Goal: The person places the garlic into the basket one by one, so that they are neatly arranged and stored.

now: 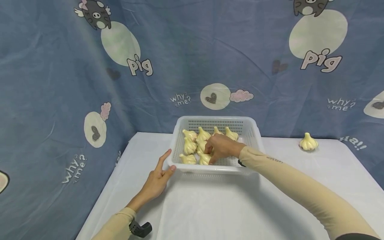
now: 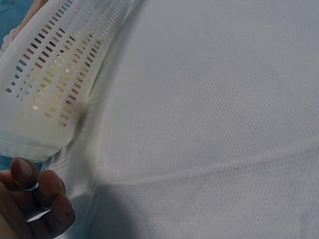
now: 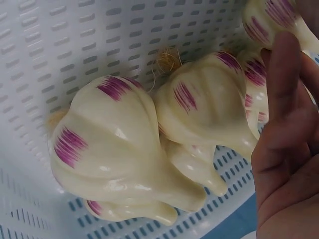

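A white perforated plastic basket (image 1: 214, 168) holds several model garlic bulbs (image 1: 189, 146), cream with painted purple streaks. My left hand (image 1: 156, 183) is at its front left corner, thumb and forefinger spread apart with tips right at the rim. In the left wrist view, the other fingers (image 2: 52, 211) bend loosely below the basket corner. My right hand (image 1: 223, 146) reaches over the front rim into the basket. Its fingers pinch a garlic bulb (image 3: 266, 25) in the front part of the group, partly hidden by the hand.
Another garlic bulb (image 1: 308, 142) stands on the white tablecloth (image 1: 210, 206) to the right of the basket. A blue curtain (image 1: 180, 66) with pig prints hangs behind the table and along its left side.
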Motion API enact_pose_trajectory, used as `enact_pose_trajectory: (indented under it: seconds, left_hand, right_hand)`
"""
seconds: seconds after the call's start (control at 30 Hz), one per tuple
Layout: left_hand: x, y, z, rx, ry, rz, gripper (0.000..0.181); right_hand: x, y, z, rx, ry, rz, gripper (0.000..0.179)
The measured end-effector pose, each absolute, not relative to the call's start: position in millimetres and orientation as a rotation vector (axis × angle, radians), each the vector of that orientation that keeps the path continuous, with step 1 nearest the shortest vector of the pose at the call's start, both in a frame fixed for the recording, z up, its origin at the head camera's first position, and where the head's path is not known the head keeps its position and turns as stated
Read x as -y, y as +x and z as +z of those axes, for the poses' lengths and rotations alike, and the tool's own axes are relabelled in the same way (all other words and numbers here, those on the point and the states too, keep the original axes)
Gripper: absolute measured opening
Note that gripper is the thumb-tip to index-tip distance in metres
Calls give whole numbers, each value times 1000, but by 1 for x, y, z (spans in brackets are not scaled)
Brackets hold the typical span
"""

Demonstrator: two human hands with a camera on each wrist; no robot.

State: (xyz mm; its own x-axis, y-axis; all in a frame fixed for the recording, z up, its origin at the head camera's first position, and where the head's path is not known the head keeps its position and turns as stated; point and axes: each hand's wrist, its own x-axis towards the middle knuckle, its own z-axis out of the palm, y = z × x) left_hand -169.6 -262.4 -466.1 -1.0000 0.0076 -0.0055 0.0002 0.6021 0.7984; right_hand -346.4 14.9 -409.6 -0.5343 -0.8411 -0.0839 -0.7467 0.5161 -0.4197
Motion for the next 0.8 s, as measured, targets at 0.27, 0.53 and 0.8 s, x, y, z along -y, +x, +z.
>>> enact_pose_trajectory:
  seconds: [0.27, 0.53, 0.8]
  left_hand:
    - [263, -169, -466, -2813, 0, 1387, 68]
    - [262, -169, -466, -2814, 5, 1390, 67]
    - [262, -168, -466, -2806, 4, 1402, 68]
  right_hand:
    - [-14, -345, -411, -2509, -1376, -494, 36]
    - [-15, -347, -415, -2543, -1386, -457, 39]
    - [-16, -350, -417, -2591, -1379, -413, 46]
